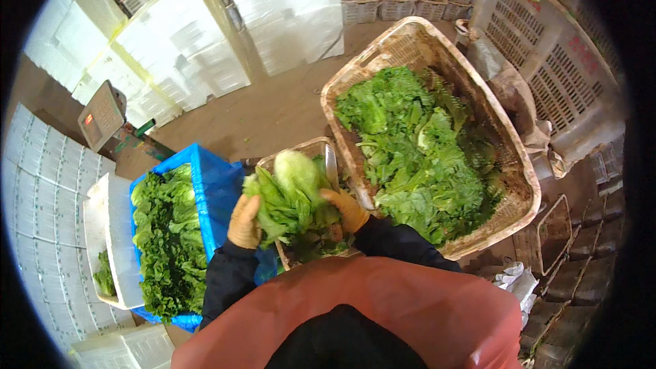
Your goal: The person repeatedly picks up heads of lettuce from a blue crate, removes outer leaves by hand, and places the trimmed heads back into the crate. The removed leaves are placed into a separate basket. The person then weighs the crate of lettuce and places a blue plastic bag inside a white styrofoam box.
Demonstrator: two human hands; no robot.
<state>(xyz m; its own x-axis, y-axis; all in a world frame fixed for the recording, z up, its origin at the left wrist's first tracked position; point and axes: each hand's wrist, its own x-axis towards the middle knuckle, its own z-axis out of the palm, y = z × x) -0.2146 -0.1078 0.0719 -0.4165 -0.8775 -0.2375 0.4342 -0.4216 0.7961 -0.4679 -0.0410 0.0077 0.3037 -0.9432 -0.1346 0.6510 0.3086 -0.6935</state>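
Both my hands wear tan gloves and hold a head of leafy lettuce (289, 189) between them, its pale rounded part uppermost and slightly blurred. My left hand (245, 221) grips it at the left side, my right hand (347, 209) at the right; part of the right fingers is hidden by leaves. Beneath the lettuce is a small plastic crate (329, 156) with loose greens inside. To the left, a crate lined with blue plastic (205, 205) holds rows of lettuce (169, 251). On the right, a large dirty plastic crate (446, 36) contains a heap of green leaves (425, 154).
A scale display (100, 117) on a post stands beyond the blue-lined crate. Left of that crate is a white foam box (120, 241) with some greens. White foam boxes (184, 46) are stacked at the back, and big perforated crates (543, 56) stand at the right.
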